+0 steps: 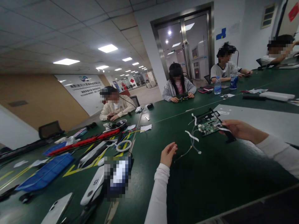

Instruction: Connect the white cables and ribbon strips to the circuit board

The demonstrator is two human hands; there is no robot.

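Note:
My right hand (233, 128) grips the edge of a green circuit board (207, 127) set in a black frame, raised above the table. Thin cables (192, 141) with white tape or ribbon pieces hang from the board's left side. One dark wire among them runs down toward my left hand (168, 154). That hand hovers over the table to the left of the board, its fingers bent and pressed together. Whether anything is pinched there is too small to see.
A green table (149, 180) spreads below, with a grey sheet (263, 124) at right. On the left lie a blue tray (46, 172), a white device (94, 185), a phone (57, 210) and a tape roll (123, 146). Several people sit across; bottles (217, 85) stand there.

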